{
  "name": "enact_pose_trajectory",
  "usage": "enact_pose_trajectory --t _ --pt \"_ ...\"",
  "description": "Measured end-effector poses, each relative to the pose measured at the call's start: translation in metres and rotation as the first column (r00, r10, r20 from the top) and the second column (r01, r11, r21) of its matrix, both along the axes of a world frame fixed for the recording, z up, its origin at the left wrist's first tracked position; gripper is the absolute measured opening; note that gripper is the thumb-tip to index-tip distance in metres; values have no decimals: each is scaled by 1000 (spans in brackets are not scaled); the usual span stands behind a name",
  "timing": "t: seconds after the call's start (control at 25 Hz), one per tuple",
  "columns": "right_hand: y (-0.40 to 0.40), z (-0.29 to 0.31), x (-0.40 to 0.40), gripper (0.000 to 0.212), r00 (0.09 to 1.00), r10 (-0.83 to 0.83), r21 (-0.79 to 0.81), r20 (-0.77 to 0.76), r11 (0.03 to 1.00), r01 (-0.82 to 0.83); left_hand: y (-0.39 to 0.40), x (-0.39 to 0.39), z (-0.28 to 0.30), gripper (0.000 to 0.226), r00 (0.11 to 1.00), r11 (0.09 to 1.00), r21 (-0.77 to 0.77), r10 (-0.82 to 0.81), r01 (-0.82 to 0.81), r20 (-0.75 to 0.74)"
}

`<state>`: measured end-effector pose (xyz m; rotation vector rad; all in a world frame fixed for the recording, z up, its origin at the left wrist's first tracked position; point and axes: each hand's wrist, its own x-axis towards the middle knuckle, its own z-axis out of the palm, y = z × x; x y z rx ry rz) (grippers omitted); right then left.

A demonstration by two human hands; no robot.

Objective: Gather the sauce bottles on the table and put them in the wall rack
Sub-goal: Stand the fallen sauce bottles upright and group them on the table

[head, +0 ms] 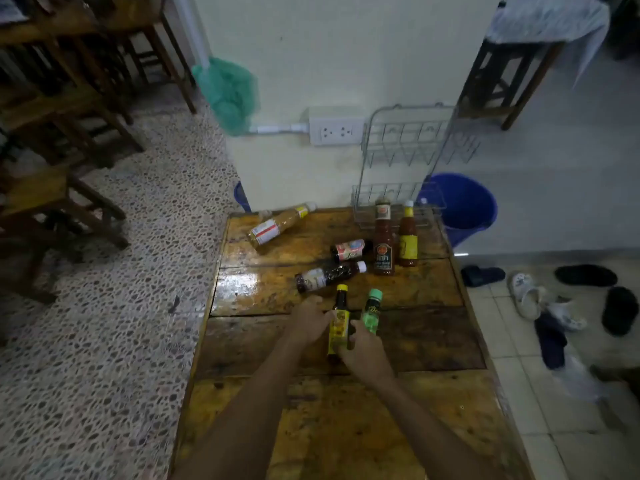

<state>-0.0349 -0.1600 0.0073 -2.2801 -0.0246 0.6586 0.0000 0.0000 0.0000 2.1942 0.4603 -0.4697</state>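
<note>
On the glossy plank wooden table point(433, 341), bare wood stays free along its right edge and near end, while the wire wall rack point(401, 168) hangs at the far edge. The left hand point(308, 322) and right hand point(362, 349) both grip the dark yellow-labelled, yellow-capped sauce bottle point(338, 323), mid-table, cap towards the rack; the green-capped clear plastic bottle point(371, 311) leans just right of it

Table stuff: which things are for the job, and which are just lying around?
For the job:
- yellow-label bottle, held by both hands
- green-capped bottle
- two upright red bottles
- three bottles lying down
- wire wall rack

Just lying around:
- blue bucket
- sandals
- green bag
</note>
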Motion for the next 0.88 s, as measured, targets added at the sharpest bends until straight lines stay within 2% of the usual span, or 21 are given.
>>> enact_pose_trajectory --t 0.08,0.12,0.16,0.28,0.36,0.44,0.56,0.68,0.76,0.88 --pt "6 -25 3 26 998 -59 -17 21 998 60 -13 14 -13 60 998 1000 7 -20 20 -55" --pt "9 -36 2 26 998 -56 -56 23 997 57 -19 17 -16 60 996 1000 6 -18 18 -85" --pt "12 -44 3 30 998 -40 -133 43 990 45 -25 20 -17 58 994 1000 20 -7 9 -108" --pt "15 -69 7 55 996 24 -211 90 978 -5 -36 24 -28 48 991 995 100 33 -20 -131" --pt "17 -70 12 55 997 15 -214 80 977 3 -38 26 -30 40 990 991 133 28 -10 -138" --pt "17 -65 12 54 998 -7 -178 61 984 18 -37 21 -22 40 995 992 121 32 -21 -92" --pt "19 -46 11 53 990 54 -150 127 988 -35 -34 1 7 42 990 986 111 120 -128 77" --pt "37 -29 18 39 980 94 -49 174 995 -87 -15 -16 23 47 964 973 124 167 -195 209" --pt "58 -23 30 37 972 120 -10 202 993 -120 3 -20 28 48 957 961 163 185 -224 223" --pt "83 -22 39 47 976 142 34 166 988 -150 26 -26 29 42 951 938 220 223 -269 214"
